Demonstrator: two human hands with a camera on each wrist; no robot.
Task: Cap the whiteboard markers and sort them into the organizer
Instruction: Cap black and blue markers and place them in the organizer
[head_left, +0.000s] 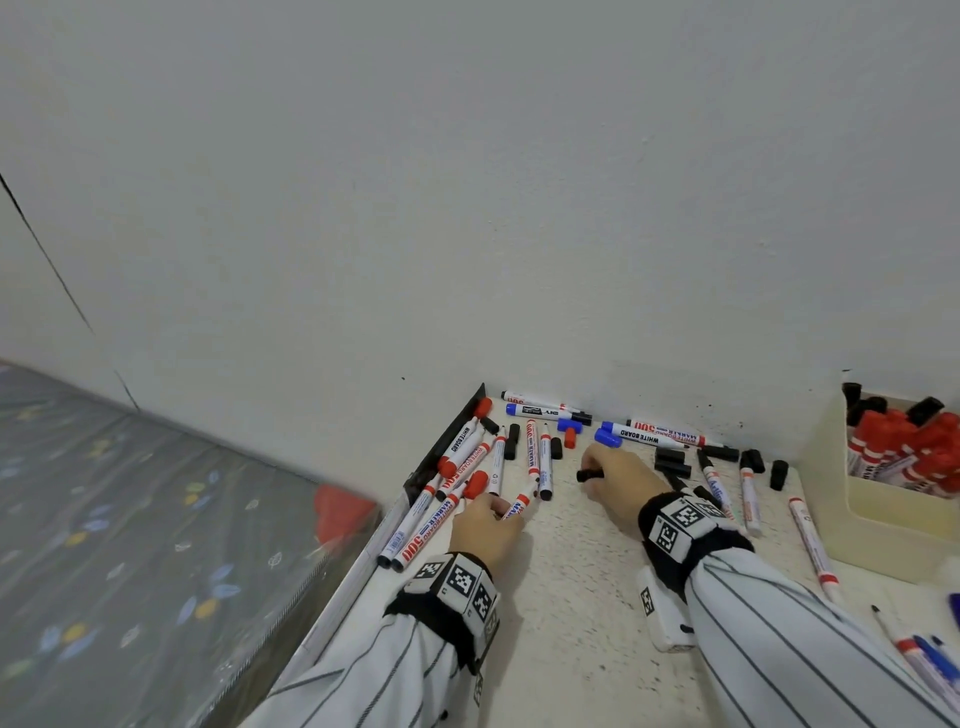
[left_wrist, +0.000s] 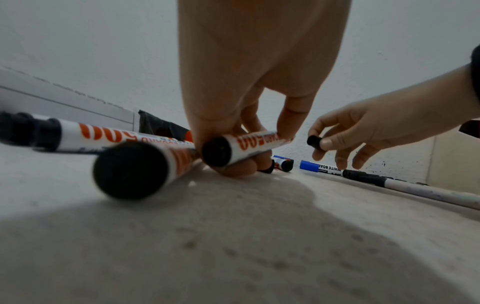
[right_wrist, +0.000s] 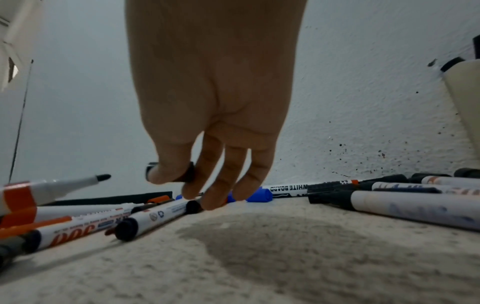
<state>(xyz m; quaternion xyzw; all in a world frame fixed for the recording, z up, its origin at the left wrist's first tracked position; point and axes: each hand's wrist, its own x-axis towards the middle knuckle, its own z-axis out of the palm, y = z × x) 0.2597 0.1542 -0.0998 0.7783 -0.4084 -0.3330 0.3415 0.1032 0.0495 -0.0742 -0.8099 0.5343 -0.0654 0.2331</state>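
Pinching one black cap (head_left: 590, 474), right hand (head_left: 621, 480); left hand (head_left: 485, 527) grips one marker (head_left: 521, 505) labelled "500" on table (head_left: 571, 597) — organizer (head_left: 883, 530) far right, several capped red markers inside.

Bare tabletop (head_left: 571, 587) left open at 6 o'clock between both sleeves, loose markers (head_left: 467, 457) crowded at 10 o'clock, scattered caps (head_left: 672, 462) at 1 o'clock, organizer (head_left: 852, 519) blocking 3 o'clock, wall (head_left: 519, 234) closing 12 o'clock

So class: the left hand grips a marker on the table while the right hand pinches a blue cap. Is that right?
Not quite. The cap pinched by the right hand is black, not blue, as the left wrist view shows. The left hand does grip a marker on the table.
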